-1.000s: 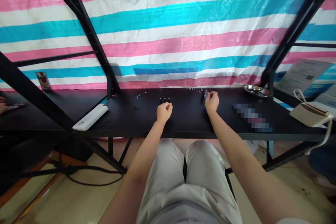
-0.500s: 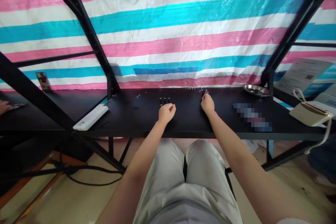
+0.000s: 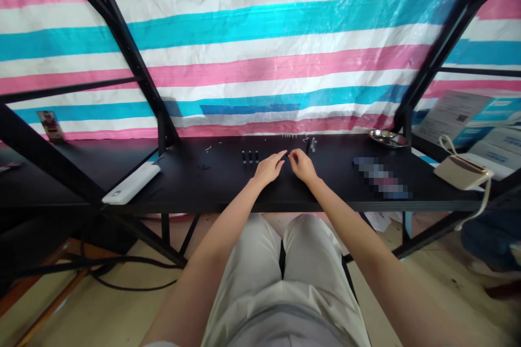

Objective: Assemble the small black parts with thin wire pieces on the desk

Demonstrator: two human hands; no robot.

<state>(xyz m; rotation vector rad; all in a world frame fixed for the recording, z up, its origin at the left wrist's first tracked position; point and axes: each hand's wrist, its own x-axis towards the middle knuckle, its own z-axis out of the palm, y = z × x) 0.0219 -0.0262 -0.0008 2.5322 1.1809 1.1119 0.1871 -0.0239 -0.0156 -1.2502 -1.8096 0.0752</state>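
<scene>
My left hand (image 3: 268, 168) and my right hand (image 3: 303, 165) meet fingertip to fingertip above the middle of the black table (image 3: 228, 184). Both hands pinch toward each other at about the same spot; anything between the fingers is too small to make out. Three short dark cylinders (image 3: 249, 156) stand in a row just left of my left hand. A small dark part (image 3: 312, 145) and a row of tiny pale pins (image 3: 290, 136) lie behind my right hand.
A white power bank (image 3: 131, 184) lies at the left, a metal dish (image 3: 387, 138) at the back right, a beige device with a cord (image 3: 462, 170) at the far right. Black frame bars (image 3: 134, 59) slant upward on both sides. Cardboard boxes (image 3: 468, 114) stand to the right.
My right hand left the small dark part at the back and came left to meet my left hand, which reached slightly right. The camera shifted a little rightward.
</scene>
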